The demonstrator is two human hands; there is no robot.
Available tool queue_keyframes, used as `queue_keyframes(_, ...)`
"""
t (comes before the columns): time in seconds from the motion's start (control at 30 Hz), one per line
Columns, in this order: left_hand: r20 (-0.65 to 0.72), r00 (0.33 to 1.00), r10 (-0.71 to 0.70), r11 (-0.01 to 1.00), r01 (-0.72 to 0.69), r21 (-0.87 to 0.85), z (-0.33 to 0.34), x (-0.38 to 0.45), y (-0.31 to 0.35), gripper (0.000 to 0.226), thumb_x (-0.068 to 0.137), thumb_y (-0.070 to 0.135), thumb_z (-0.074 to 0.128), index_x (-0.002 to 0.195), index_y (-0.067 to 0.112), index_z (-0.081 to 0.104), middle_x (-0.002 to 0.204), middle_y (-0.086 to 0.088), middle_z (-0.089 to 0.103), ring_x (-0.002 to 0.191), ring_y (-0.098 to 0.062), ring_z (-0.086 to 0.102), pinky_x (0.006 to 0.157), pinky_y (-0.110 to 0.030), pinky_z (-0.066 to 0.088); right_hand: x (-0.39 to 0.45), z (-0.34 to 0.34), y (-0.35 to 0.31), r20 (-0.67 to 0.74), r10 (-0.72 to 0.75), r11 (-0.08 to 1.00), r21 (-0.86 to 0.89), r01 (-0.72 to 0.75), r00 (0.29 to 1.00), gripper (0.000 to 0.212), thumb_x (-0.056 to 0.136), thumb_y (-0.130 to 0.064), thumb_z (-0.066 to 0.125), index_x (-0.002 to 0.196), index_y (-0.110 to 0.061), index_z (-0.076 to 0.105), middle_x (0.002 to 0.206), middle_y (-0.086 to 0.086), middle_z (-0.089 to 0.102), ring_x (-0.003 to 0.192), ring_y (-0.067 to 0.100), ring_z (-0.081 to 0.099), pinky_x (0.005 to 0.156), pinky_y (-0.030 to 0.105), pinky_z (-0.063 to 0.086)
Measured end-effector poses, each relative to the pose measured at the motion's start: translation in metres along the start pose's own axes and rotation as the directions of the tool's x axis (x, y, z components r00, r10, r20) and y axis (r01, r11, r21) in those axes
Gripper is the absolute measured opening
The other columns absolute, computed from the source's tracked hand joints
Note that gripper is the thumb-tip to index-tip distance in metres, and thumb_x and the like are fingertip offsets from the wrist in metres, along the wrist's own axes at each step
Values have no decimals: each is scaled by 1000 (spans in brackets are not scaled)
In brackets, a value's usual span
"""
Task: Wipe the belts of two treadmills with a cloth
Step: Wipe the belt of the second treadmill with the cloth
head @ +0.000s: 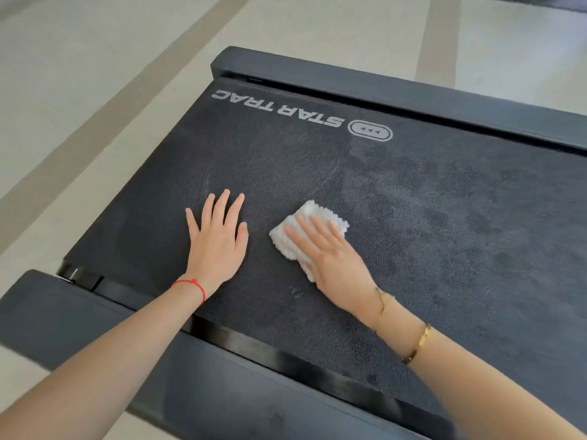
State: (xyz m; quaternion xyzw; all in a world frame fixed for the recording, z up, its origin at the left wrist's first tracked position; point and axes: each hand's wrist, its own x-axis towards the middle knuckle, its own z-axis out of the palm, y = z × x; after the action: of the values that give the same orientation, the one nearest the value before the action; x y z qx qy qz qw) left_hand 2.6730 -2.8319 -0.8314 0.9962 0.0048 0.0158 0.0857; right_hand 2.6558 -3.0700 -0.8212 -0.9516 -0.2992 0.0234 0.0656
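Note:
A black treadmill belt [413,217] with a grey "STAR TRAC" logo fills the middle of the view. A small folded white cloth [305,217] lies on the belt near its rear end. My right hand [330,255] presses flat on the cloth with straight fingers, covering its lower right part. My left hand [217,239] rests flat on the bare belt just left of the cloth, fingers spread. Darker damp patches show on the belt to the right of the cloth.
Dark side rails run along the belt, one near me [190,376] and one on the far side [381,87]. A roller end [71,274] shows at the belt's left corner. Pale tiled floor [79,90] with tan stripes surrounds the treadmill.

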Motion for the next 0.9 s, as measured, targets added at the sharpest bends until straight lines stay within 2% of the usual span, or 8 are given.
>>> queue_keyframes(0.17,4,1000,-25,1000,25,-8,-3,6,3,55,103,34,30,156,23,22,163,-6,19,152,-27,10,119,-64,7,69,-12,72,-78,264,957,-106,-271,961,56,102,-26,37,154,-17,17,159,8,20,146,31,18,118,47,17)
queue_keyframes(0.27,9,1000,-16,1000,16,-24,-1,18,6,55,104,36,30,156,23,22,163,-6,18,152,-26,9,120,-62,7,97,-13,78,-118,341,930,-101,-353,932,53,101,-26,36,150,-17,21,156,9,24,142,31,23,115,47,19)
queue_keyframes(0.33,-11,1000,-8,999,8,-44,2,32,13,54,104,35,30,156,24,22,163,-5,18,153,-25,9,120,-62,7,98,-8,58,-147,295,945,-103,-311,944,53,100,-27,36,150,-18,22,157,9,22,143,31,22,115,47,19)
queue_keyframes(0.5,-47,999,5,998,-8,-63,10,57,29,53,104,31,32,156,24,23,163,-4,20,152,-25,9,119,-64,6,62,0,40,-119,33,997,-60,-41,992,51,104,-27,33,153,-18,24,158,7,26,146,30,22,117,48,21)
queue_keyframes(0.63,-53,997,52,996,-55,-64,14,72,33,53,104,32,32,156,24,24,162,-6,21,152,-25,10,118,-65,5,65,-10,106,-176,202,964,-136,-227,963,51,102,-25,35,150,-14,26,154,8,31,139,32,31,112,44,27)
queue_keyframes(0.77,-52,998,27,997,-31,-69,15,80,37,53,104,33,31,156,25,24,163,-5,19,152,-25,9,119,-63,4,104,-24,159,-164,477,870,-54,-491,863,50,101,-23,37,149,-14,27,153,13,30,141,33,25,114,47,19)
queue_keyframes(0.83,-69,997,21,997,-26,-72,18,79,38,53,104,33,31,156,25,24,163,-4,20,152,-25,9,120,-63,4,127,-23,156,-169,497,858,-48,-511,851,50,99,-23,40,147,-15,28,152,12,30,143,32,23,114,48,18)
queue_keyframes(0.9,-87,996,21,997,-27,-70,20,78,38,53,103,32,32,155,25,26,162,-5,22,152,-25,11,120,-63,5,144,-17,137,-187,414,897,-83,-434,891,50,97,-23,41,145,-16,29,150,10,32,140,31,26,112,46,20)
